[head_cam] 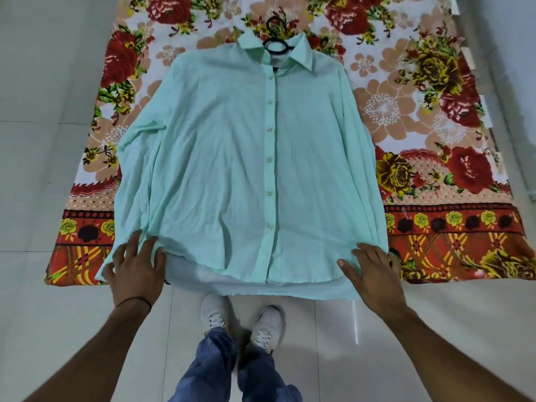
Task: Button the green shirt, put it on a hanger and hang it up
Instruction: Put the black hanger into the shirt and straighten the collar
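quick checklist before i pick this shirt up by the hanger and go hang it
1. All visible buttons on the green shirt fastened: ok, six closed.
2. Hook of the hanger sticking out past the collar: ok.
3. Arms of the hanger seated in both shoulders: cannot tell, fabric covers them.
4. The left hand and right hand free to grab: ok, both lie flat at the hem, holding nothing.
5. Rail to hang it on: cannot tell, none in view.

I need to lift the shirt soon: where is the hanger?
Head view, top centre: the black hanger has its hook sticking out of the green shirt at the collar, on the floral blanket.
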